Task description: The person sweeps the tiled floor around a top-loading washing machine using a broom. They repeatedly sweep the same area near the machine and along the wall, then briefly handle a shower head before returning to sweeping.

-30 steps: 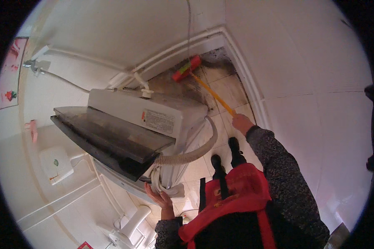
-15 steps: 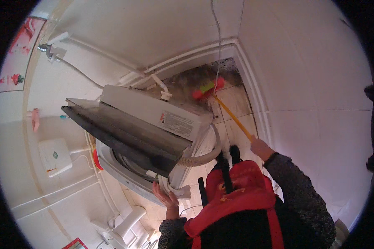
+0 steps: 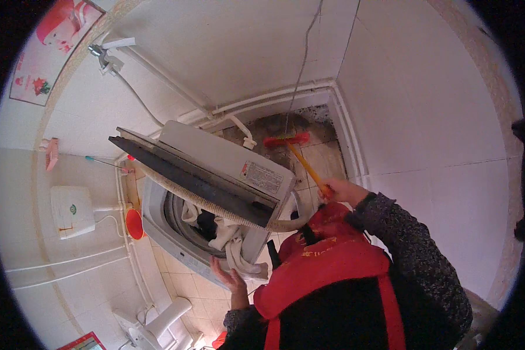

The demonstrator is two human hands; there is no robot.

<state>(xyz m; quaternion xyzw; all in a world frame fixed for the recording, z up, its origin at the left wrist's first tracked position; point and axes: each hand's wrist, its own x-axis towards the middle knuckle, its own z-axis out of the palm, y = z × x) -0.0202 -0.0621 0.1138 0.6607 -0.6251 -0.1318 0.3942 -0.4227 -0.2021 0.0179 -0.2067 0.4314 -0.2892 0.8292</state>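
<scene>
My right hand (image 3: 343,191) is wrapped round the yellow-orange handle of a broom (image 3: 303,162). The broom's red head rests on the dirty tiled floor in the corner, behind a top-loading washing machine (image 3: 224,153). That machine stands at an angle with its lid (image 3: 186,185) raised, and a ribbed grey drain hose (image 3: 216,214) crosses in front of the lid. White and dark laundry (image 3: 207,224) shows in the tub, and a pale cloth (image 3: 239,256) hangs over the near rim. Beside that cloth, my left hand (image 3: 232,281) has its fingers apart at the machine's edge, holding nothing.
White pipes (image 3: 274,95) run along the foot of the walls, and a thin grey cable (image 3: 305,55) hangs into the corner. Left of the machine are an orange-red bucket (image 3: 135,223) and a white cistern (image 3: 73,211). A white washbasin (image 3: 168,312) stands at the lower left.
My right hand has drawn back toward my body with the broom handle, and the broom head has shifted slightly left. The drain hose now lies across the lid, and the tub's laundry has come into sight.
</scene>
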